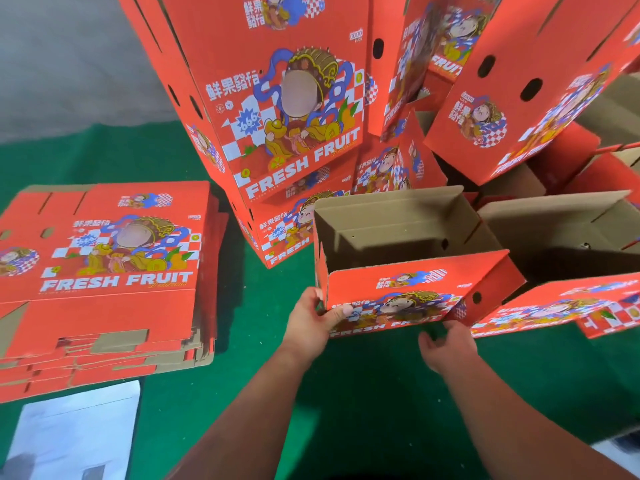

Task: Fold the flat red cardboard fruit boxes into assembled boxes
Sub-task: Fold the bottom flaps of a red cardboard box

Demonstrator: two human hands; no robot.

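Open box: a red cardboard box (412,268) stands with its top open. You can see its brown inside. It sits on the green floor (363,393), in the middle of the view. All places below are told from this box.
Left hand: the left hand (313,322) holds the near left corner of the open box. The thumb lies on the red front and the fingers curl round the corner.
Right hand: the right hand (446,344) is at the bottom edge of the open box's front, near its right end. The fingers are curled under that edge. I cannot tell if they grip the box or only touch it.
Flat boxes: a pile of flat red boxes (104,271) lies well to the left of the open box. The top one says FRESH FRUIT.
Tall stack: a stack of folded red boxes (277,98) stands behind the open box, a bit to the left.
More boxes: other open boxes (571,230) sit just to the right of the open box. Some red boxes (519,81) lean behind it on the right.
White sheet: a white sheet (76,434) lies on the floor, far left and nearer than the open box.
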